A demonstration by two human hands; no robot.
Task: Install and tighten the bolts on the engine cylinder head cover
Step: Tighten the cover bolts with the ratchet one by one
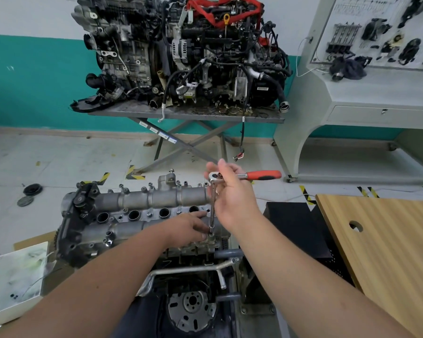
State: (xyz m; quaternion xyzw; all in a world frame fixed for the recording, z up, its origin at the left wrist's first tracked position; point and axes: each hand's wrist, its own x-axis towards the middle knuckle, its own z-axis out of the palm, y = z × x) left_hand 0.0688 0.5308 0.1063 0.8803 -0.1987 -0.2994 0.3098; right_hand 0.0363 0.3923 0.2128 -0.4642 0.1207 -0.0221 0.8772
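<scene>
Right hand (232,191) grips the head of a ratchet wrench (244,176), fingers curled around the chrome head while the red and black handle sticks out to the right, level with the floor. From the ratchet head a long chrome extension bar (212,208) drops almost vertically to a socket seated on a bolt (210,236) at the near right corner of the cylinder head cover (142,215). Left hand (189,228) lies on top of the cover just beside the socket, its fingers curved toward the foot of the bar; whether they pinch the socket or only steady it cannot be told. The grey cover sits on an engine in front of the person, with 4 round spark plug wells in a row along its middle and several small bolts standing along its far edge. A white tray (15,281) rests at the lower left, and a wooden board (386,250) lies to the right. Farther back, 2 complete engines (181,52) stand on a metal scissor table (186,113).
</scene>
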